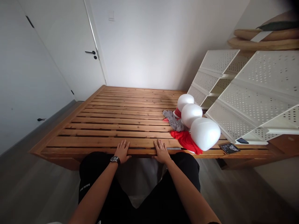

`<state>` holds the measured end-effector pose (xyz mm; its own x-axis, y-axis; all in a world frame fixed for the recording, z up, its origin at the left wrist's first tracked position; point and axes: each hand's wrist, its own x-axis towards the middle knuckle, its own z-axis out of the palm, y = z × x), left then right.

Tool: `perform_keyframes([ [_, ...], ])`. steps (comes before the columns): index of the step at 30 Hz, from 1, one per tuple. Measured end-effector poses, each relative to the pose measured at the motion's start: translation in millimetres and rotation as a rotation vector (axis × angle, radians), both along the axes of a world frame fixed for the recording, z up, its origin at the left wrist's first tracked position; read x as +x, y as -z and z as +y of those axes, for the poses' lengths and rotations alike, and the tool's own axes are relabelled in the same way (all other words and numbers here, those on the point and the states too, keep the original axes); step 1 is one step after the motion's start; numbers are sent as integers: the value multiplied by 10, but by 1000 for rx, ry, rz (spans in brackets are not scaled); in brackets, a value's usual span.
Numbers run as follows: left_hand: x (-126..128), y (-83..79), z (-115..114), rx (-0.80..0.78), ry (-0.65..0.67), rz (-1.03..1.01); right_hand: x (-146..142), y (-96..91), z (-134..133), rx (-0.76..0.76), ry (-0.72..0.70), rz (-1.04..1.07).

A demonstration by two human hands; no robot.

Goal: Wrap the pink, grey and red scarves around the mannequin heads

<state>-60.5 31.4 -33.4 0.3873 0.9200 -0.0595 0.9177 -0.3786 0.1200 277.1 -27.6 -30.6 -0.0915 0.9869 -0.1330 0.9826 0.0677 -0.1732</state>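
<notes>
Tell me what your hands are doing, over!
Left hand flat on wooden slat bed frame, open. Right hand flat beside it, open. Red cloth and white foam heads just right of right hand.

The bed frame (112, 124) is slatted wood, warm brown with a visible grain and a soft satin sheen. Three white heads (205, 133) look smooth and matt, like foam. Red cloth (185, 139) and grey cloth (174, 122) lie crumpled. The white shelves (254, 102) are perforated, matt.

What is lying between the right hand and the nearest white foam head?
In the head view, a red cloth lies on the wooden slats between the right hand and the nearest white foam head.
</notes>
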Motion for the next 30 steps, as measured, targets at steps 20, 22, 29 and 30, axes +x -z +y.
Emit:
perform_keyframes([
  [20,-34,68,-43,18,-2,3,-29,10,-22,13,20,1],
  [22,-33,72,-40,20,-4,-2,-27,20,-17,6,23,3],
  [29,-32,63,-44,20,-3,-1,-13,68,-4,18,23,4],
  [30,-33,63,-42,16,-4,-2,-12,69,-4,19,23,5],
])
